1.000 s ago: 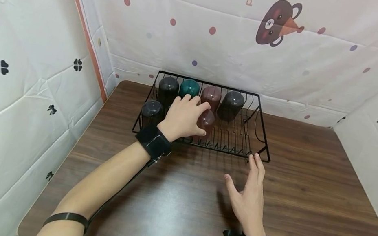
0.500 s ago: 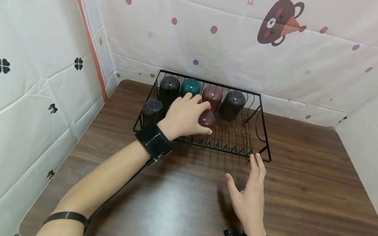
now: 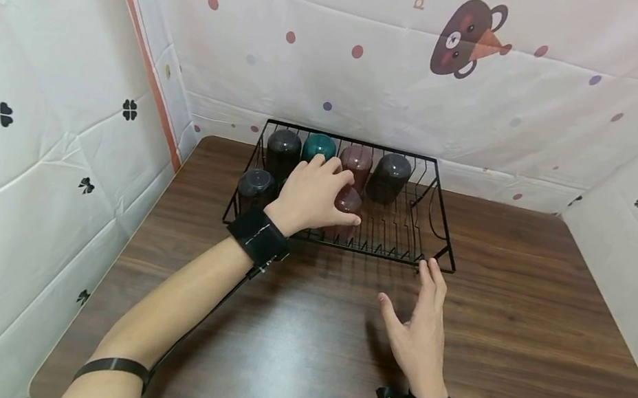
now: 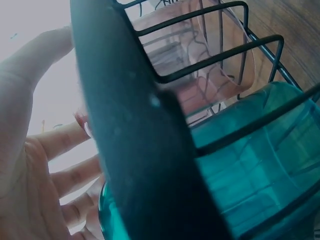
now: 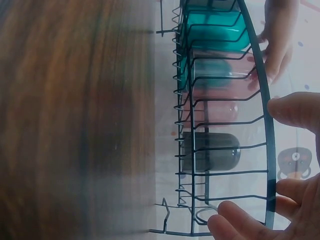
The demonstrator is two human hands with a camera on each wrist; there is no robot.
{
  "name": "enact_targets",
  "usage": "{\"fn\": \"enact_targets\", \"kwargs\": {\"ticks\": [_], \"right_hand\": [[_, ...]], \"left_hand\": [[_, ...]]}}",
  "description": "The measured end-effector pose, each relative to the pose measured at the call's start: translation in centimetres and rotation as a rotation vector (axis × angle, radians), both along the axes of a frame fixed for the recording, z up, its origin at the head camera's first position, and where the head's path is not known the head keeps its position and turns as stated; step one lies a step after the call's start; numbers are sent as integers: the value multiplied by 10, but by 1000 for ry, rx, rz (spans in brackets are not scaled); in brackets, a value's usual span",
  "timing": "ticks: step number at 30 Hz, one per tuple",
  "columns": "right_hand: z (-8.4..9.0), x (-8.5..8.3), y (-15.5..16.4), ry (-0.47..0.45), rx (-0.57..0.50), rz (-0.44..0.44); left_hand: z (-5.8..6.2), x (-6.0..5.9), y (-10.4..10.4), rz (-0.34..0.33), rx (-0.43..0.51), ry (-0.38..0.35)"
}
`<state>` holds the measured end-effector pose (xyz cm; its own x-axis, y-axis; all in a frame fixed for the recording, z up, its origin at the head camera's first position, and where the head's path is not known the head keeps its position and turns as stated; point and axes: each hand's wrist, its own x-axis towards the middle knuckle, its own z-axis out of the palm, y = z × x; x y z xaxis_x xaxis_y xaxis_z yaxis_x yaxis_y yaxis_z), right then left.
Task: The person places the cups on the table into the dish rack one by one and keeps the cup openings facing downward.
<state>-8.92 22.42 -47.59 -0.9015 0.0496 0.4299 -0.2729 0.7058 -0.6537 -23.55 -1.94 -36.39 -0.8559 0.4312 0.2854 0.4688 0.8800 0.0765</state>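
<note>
My left hand (image 3: 312,194) is spread over the front row of cups, beside an upside-down pink cup (image 3: 348,201) in a black wire rack (image 3: 373,255). Its thumb points right along the cup's near side, and its fingers lie behind. In the left wrist view, the palm and spread fingers (image 4: 62,142) show behind a rack rail, near the pink cup and a teal cup (image 4: 260,155). That front teal cup is mostly hidden by the hand in the head view. My right hand (image 3: 419,333) holds nothing, thumb apart from its extended fingers, just in front of the rack's right corner.
At the rack's back stand a dark cup (image 3: 283,151), a teal cup (image 3: 319,146), a pink cup (image 3: 356,162) and a grey cup (image 3: 389,178). Another dark cup (image 3: 256,185) is front left. Patterned cloth (image 3: 245,34) encloses the wooden table (image 3: 526,315).
The left thumb has stretched out to the right, beyond the front pink cup, which stays in place. The right hand holds its position.
</note>
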Motion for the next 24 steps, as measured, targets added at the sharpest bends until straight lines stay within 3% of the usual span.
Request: {"fn": "enact_targets", "kwargs": {"ticks": [9, 18, 24], "right_hand": [[0, -1, 0, 3, -4, 5], [0, -5, 0, 3, 1, 24], [0, -7, 2, 3, 8, 24]], "left_hand": [[3, 4, 1, -29, 17, -3], [5, 8, -4, -10, 23, -3], [8, 27, -8, -79, 111, 29]]}}
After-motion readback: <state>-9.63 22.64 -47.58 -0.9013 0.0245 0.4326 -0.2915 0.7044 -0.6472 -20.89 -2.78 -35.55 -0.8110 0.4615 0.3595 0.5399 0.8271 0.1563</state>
